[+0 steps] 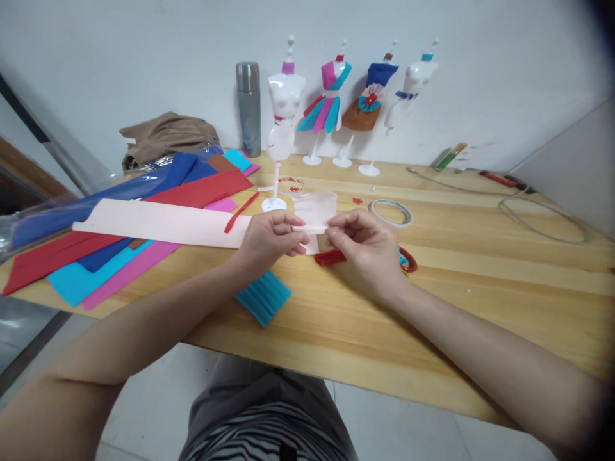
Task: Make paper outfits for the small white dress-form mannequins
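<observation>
Between my two hands is a pale pink crepe paper strip (310, 229), narrow and folded along its near edge. My left hand (269, 243) pinches its left end, while the fingertips of my right hand (369, 246) pinch the right end. Just beyond it shows a pale pink sheet (314, 203); whether the two are joined I cannot tell. A pleated teal paper piece (264, 298) lies below my left hand. Partly under my right hand are a red paper piece (330, 257) and a red ring-shaped handle (409, 260).
Long coloured crepe paper sheets (192, 198) are heaped at left. A bare white mannequin (285, 115) stands behind my hands, beside a grey thermos (248, 109). Several small mannequins line the wall, some dressed. A tape roll (407, 218) and a cable (509, 211) lie at right.
</observation>
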`<state>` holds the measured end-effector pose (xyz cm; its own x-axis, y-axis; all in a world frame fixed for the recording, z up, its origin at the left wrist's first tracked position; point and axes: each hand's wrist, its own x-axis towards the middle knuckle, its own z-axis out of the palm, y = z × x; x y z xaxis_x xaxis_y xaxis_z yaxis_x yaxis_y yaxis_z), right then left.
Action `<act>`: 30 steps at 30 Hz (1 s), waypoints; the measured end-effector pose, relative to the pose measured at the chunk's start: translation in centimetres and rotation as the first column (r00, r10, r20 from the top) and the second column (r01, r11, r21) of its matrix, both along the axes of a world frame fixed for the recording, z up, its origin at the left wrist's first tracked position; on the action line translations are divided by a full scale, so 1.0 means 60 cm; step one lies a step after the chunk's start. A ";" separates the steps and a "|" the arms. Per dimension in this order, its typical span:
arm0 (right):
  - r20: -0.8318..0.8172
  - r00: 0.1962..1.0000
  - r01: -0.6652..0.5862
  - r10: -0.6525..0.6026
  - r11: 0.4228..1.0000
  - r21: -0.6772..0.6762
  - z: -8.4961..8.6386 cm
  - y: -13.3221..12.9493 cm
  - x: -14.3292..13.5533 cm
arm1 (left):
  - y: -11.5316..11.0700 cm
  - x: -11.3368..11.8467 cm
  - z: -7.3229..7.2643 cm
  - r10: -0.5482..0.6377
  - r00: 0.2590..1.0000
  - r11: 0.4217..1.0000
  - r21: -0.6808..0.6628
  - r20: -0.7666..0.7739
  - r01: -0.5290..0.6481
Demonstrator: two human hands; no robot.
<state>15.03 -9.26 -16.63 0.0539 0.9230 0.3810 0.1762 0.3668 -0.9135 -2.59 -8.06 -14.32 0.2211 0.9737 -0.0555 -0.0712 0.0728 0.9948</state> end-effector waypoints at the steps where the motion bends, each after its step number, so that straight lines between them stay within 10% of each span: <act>1: 0.008 1.000 0.009 -0.009 1.000 0.003 0.000 0.000 0.000 | -0.001 0.001 -0.001 0.001 1.000 1.000 0.001 0.000 -0.001; 30: -0.030 0.999 0.010 -0.011 0.999 -0.046 -0.011 0.000 -0.001 | 0.005 -0.002 -0.007 0.146 0.989 0.978 0.152 -0.033 -0.139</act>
<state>14.95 -9.27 -17.26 0.0748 0.9389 0.3361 0.1516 0.3224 -0.9344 -2.69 -7.75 -14.75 0.0797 0.9931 0.0861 -0.0259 -0.0842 0.9961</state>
